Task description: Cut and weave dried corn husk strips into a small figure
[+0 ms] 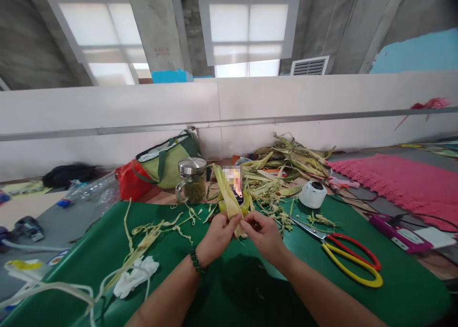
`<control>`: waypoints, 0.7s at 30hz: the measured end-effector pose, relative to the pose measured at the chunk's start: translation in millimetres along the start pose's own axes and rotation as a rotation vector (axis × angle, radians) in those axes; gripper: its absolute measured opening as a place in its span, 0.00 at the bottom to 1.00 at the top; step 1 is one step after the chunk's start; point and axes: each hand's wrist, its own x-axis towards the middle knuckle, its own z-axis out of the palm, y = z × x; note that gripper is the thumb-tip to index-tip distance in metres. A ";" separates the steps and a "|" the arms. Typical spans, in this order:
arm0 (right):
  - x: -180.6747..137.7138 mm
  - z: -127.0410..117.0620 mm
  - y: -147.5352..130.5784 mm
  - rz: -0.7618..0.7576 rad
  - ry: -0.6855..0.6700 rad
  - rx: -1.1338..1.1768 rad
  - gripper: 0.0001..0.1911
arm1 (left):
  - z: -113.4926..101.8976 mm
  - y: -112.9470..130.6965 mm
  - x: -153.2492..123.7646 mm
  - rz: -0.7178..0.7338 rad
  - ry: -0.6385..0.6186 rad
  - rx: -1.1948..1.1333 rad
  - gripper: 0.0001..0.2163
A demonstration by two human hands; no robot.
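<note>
A pale green corn husk [229, 196] rises upright from between my hands. My left hand [219, 235] is closed on its lower end, thumb pressed on the front. Close beside it, my right hand [264, 234] pinches with its fingertips at the edge of the same husk; the exact spot is partly hidden by the fingers. Behind the husk stands a phone [239, 194] with a lit screen, leaning in a yellow-green holder. Scissors [336, 250] with red and yellow handles lie to the right of my right hand, blades pointing towards it.
A glass mug [193, 181] with a metal lid stands at the back left, before a green bag [168, 162]. Dry husks [293, 155] are heaped behind. A white thread spool [312, 194], crumpled tissue [136, 277] and a purple power strip [399, 232] lie around the green mat [171, 269].
</note>
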 end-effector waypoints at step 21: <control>6.3 -4.4 6.8 0.242 -0.117 0.275 0.17 | -11.2 5.6 0.5 0.192 -0.062 0.115 0.15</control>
